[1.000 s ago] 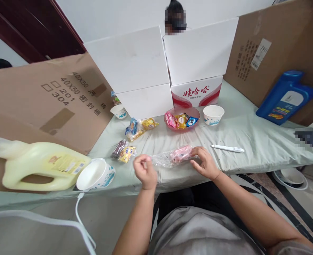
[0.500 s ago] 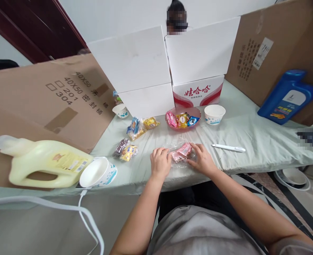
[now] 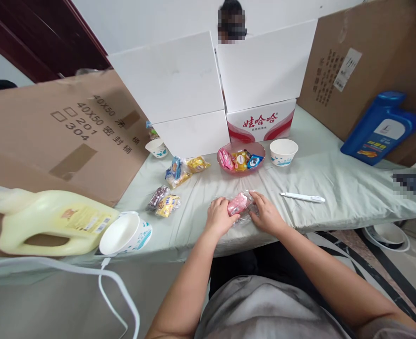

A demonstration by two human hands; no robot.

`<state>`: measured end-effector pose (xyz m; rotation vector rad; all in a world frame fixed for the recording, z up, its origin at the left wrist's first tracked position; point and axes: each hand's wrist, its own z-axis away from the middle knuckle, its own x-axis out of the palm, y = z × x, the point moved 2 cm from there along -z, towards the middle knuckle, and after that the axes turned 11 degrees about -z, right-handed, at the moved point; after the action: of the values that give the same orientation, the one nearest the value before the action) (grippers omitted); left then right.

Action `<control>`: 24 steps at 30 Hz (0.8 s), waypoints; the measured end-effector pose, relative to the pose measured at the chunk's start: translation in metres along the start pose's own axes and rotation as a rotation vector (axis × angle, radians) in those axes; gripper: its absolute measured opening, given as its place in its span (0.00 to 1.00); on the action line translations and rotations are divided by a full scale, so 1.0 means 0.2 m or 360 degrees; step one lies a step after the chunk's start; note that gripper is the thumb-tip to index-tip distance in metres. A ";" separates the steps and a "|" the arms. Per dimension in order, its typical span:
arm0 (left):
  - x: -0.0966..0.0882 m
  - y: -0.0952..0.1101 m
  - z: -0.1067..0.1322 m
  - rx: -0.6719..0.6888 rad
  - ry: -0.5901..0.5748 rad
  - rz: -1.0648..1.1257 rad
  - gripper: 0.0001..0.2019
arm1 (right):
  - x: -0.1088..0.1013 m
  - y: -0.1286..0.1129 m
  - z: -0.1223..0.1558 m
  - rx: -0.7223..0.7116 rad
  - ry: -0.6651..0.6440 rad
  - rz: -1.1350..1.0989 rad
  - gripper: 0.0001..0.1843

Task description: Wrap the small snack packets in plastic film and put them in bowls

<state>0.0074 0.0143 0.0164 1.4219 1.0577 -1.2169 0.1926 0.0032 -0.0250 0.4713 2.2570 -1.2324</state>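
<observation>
In the head view a small pink packet point(image 3: 238, 203) lies in crinkled clear plastic film point(image 3: 244, 218) near the table's front edge. My left hand point(image 3: 221, 217) is closed on the packet's left end, its thumb along the lower side. On the right, my right hand point(image 3: 267, 215) pinches the film, index finger above and thumb below. To the right lies a white pen-shaped tool point(image 3: 302, 197). Behind the hands is a pink glass bowl point(image 3: 241, 171) of wrapped snacks. Left of them are yellow point(image 3: 168, 205) and dark purple point(image 3: 157, 197) snack packets.
White paper bowls stand at the right point(image 3: 284, 152), back left point(image 3: 157, 148) and front left point(image 3: 125, 234). A yellow jug point(image 3: 56, 221) and white cable point(image 3: 119, 282) are at left. A blue bottle point(image 3: 379, 132) leans right. White boxes point(image 3: 190, 134) stack behind, a person's head point(image 3: 231, 21) above.
The pink packet has turned and bunched together between my hands. My left thumb has come across onto its lower side. My right hand stays at the film. The view has shifted slightly.
</observation>
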 end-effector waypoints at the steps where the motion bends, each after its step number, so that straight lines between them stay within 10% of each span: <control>1: 0.00 -0.03 0.01 0.0001 0.0008 0.0027 0.21 | 0.01 -0.01 -0.01 0.0054 -0.0009 0.0095 0.34; 6: -0.05 -0.25 0.08 -0.0041 0.0259 0.0195 0.16 | 0.01 -0.04 -0.02 0.0173 -0.0161 0.0409 0.30; 13: -0.20 -0.52 0.06 -0.0780 0.0481 0.0229 0.11 | 0.01 -0.06 -0.02 0.0149 -0.0191 0.0448 0.25; 18: -0.41 -0.38 -0.27 -0.0622 0.0736 0.0271 0.13 | 0.01 -0.06 -0.02 0.0098 -0.0149 0.0388 0.23; 24: -0.54 -0.09 -0.91 -0.0024 0.0629 0.0040 0.11 | 0.01 -0.06 -0.02 0.0089 -0.0090 0.0306 0.23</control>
<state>0.0053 0.1938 0.1310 1.7011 1.3054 -0.9262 0.1843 0.0001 -0.0168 0.6501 2.0807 -1.1976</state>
